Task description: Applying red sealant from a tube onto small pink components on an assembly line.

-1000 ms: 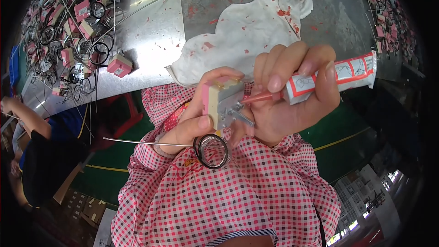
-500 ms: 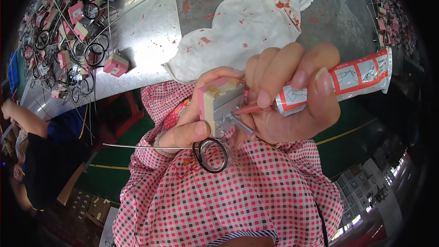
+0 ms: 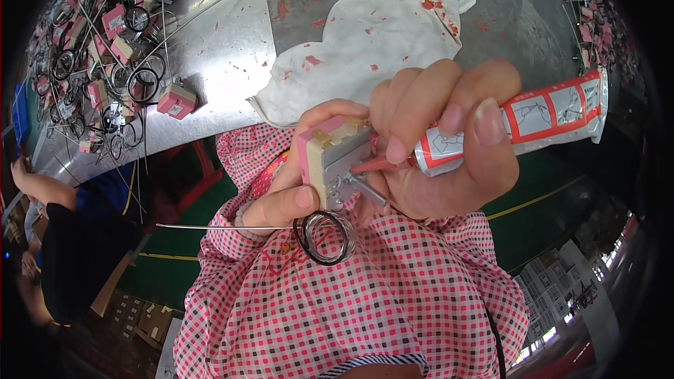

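Note:
In front of my chest, my left hand [image 3: 281, 203] grips a capillary thermostat [image 3: 340, 158], a pink and cream block with a grey metal face. A metal shaft [image 3: 368, 189] juts from that face. Below the block hangs its coiled capillary [image 3: 326, 238], partly black, with a thin straight rod [image 3: 217, 227] reaching left. My right hand [image 3: 463, 140] is closed round a white and red squeeze tube [image 3: 540, 119]. The tube's red nozzle [image 3: 375, 165] points at the metal face beside the shaft; whether it touches I cannot tell. My right fingers hide part of the tube.
A metal worktable [image 3: 225, 42] lies ahead, bearing a white cloth [image 3: 351, 49] with red flecks. Many similar thermostats [image 3: 116, 49] are heaped at the left, one [image 3: 177, 100] near the edge. Another heap [image 3: 586, 28] lies far right. A co-worker's arm [image 3: 42, 186] shows at left.
The thermostat has shifted slightly left and turned a little in my left hand. The nozzle has moved slightly left along with it. Both hands keep their hold. The co-worker's arm has moved slightly.

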`<state>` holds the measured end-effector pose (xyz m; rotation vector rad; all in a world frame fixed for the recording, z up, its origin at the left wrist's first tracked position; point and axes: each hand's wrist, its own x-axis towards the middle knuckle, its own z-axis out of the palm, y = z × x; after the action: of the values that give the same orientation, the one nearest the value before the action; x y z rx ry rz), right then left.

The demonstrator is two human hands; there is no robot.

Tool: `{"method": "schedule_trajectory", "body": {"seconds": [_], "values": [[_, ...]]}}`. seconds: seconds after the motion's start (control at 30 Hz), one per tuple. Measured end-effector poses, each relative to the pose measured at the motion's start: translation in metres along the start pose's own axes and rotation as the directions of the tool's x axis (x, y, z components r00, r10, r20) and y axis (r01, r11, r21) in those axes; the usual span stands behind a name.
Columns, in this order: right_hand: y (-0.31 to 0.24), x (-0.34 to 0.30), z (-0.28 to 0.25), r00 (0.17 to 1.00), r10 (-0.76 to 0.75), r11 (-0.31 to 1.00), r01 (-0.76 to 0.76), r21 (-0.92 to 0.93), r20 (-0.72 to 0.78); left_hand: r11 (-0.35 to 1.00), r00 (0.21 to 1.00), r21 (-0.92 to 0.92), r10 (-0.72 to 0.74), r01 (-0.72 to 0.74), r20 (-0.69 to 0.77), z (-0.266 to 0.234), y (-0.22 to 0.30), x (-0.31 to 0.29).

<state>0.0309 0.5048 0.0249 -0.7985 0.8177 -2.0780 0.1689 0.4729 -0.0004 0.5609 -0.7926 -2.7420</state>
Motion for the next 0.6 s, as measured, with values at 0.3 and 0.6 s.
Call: {"method": "schedule_trajectory", "body": {"seconds": [0.3,0.6], "values": [[-0.0060,0.0016,-0.0052,0.994,0.007,0.995,0.003,-0.103,0.104,1.000,1.000,0.015,0.016,-0.016,-0.002,-0.0018,-0.0005,0.0023],[-0.0052,-0.0013,-0.0050,0.998,-0.011,0.996,0.017,-0.090,0.065,1.000,1.000,-0.008,0.012,-0.012,0.026,-0.0030,-0.0010,0.0032]]}}
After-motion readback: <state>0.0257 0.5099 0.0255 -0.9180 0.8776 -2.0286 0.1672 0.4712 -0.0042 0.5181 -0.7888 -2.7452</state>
